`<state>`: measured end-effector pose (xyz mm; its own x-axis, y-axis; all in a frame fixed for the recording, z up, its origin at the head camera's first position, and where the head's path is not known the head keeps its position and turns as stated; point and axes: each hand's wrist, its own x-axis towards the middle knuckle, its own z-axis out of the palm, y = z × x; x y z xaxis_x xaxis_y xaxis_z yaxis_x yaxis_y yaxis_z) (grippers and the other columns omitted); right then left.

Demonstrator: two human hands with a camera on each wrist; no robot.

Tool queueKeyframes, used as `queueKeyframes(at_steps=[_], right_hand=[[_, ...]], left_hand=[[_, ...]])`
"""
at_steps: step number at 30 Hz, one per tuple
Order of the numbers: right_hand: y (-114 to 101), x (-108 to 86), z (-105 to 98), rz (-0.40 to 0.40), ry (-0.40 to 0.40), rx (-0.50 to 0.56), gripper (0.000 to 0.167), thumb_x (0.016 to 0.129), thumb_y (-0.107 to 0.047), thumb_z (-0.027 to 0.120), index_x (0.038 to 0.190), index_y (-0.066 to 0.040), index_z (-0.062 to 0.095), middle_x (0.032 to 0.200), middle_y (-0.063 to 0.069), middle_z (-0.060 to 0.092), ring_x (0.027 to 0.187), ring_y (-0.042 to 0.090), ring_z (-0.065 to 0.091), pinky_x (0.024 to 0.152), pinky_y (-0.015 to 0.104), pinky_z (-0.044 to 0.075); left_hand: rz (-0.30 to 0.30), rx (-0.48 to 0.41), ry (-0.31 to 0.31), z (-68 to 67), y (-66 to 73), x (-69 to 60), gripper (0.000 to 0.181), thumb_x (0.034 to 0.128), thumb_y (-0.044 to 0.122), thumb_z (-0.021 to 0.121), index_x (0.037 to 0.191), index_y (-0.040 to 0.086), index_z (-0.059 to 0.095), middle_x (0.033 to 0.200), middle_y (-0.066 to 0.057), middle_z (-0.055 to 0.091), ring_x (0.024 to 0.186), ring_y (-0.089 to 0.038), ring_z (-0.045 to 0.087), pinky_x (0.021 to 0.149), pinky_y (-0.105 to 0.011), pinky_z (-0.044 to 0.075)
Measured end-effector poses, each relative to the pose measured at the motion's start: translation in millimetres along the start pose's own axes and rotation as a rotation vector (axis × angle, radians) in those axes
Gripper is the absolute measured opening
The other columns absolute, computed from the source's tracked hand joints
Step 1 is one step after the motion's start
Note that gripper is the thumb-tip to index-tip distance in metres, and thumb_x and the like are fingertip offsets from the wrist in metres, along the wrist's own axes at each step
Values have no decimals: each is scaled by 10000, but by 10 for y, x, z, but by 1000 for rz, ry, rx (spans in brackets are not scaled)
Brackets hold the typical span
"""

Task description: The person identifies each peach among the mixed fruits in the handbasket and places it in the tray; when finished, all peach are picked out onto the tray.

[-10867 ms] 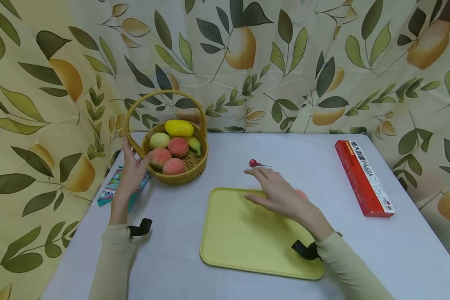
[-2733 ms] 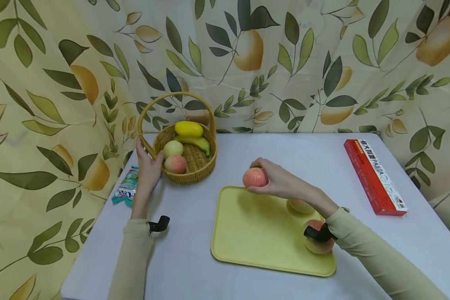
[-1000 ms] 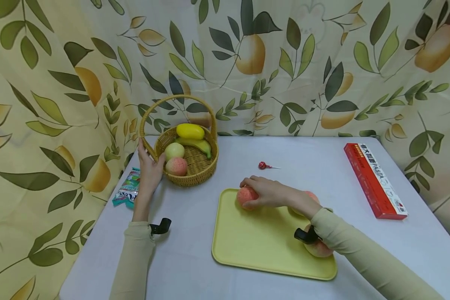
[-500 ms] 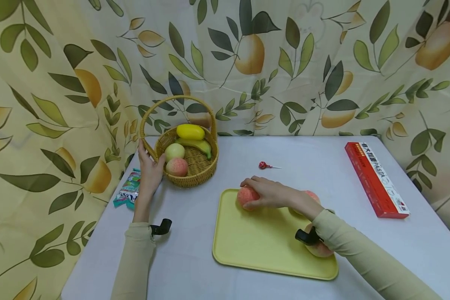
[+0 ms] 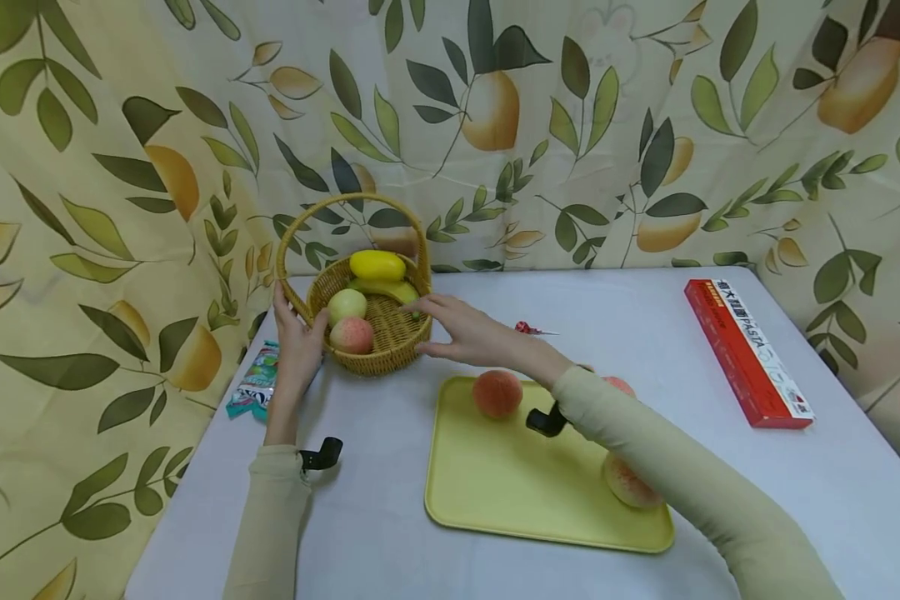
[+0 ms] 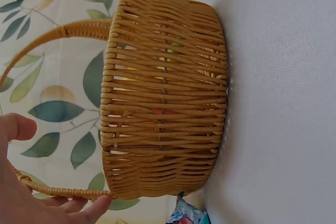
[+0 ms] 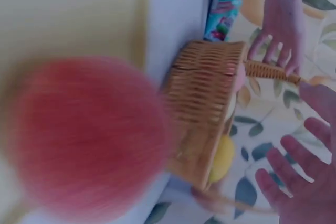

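A wicker basket holds a yellow oval fruit, a banana, a pale green round fruit and a peach. My left hand holds the foot of its handle at the left, fingers at the handle and thumb by the rim. At the basket's right rim my right hand hovers, fingers spread, with nothing in it; its fingertips partly cover the banana's end. On the yellow tray lie one peach at the back left corner and another peach at the right.
Behind the right forearm a further peach shows only in part. A red lollipop lies behind the tray. A red pasta box is at the right, a teal snack packet beside the left wrist. Patterned cloth hangs behind the table.
My right hand has let go of the peach at the tray's back left corner and moved left to the basket. Earlier it carried that peach from the basket. The left hand stays at the handle.
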<state>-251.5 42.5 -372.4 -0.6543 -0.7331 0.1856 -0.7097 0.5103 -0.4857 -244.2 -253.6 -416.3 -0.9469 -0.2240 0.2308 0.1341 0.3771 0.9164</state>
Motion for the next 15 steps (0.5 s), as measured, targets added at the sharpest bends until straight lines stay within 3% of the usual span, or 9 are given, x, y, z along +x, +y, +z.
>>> queueKeyframes(at_steps=[4, 7, 11, 15], right_hand=[[-72, 568, 155, -66, -85, -99, 678, 962, -137, 714, 1568, -175, 413, 1604, 102, 436, 1485, 287, 409, 1246, 468, 350], [-120, 878, 313, -77, -192, -205, 724, 968, -100, 694, 1602, -195, 358, 1667, 114, 349, 1541, 301, 334, 1282, 452, 293], [-171, 1108, 472, -60, -315, -326, 689, 1011, -120, 635, 1618, -216, 321, 1699, 74, 300, 1576, 302, 268, 1300, 462, 250], [-173, 1225, 558, -33, -370, -389, 638, 1028, -145, 614, 1605, -224, 353, 1694, 72, 306, 1582, 298, 233, 1281, 487, 289]], left_hand=[[-3, 2, 11, -25, -25, 1, 908, 1039, 311, 561, 1652, 251, -107, 1740, -83, -84, 1594, -351, 143, 1286, -522, 239], [-4, -10, -4, -29, -40, -5, 914, 1041, 305, 569, 1652, 249, -108, 1740, -89, -75, 1591, -364, 153, 1260, -546, 289], [-1, -36, -23, -20, -39, -6, 924, 1038, 301, 584, 1651, 266, -108, 1740, -78, -70, 1591, -364, 157, 1229, -563, 339], [13, -55, -24, -11, -34, 9, 928, 1038, 270, 586, 1649, 269, -113, 1739, -69, -79, 1590, -366, 149, 1227, -567, 340]])
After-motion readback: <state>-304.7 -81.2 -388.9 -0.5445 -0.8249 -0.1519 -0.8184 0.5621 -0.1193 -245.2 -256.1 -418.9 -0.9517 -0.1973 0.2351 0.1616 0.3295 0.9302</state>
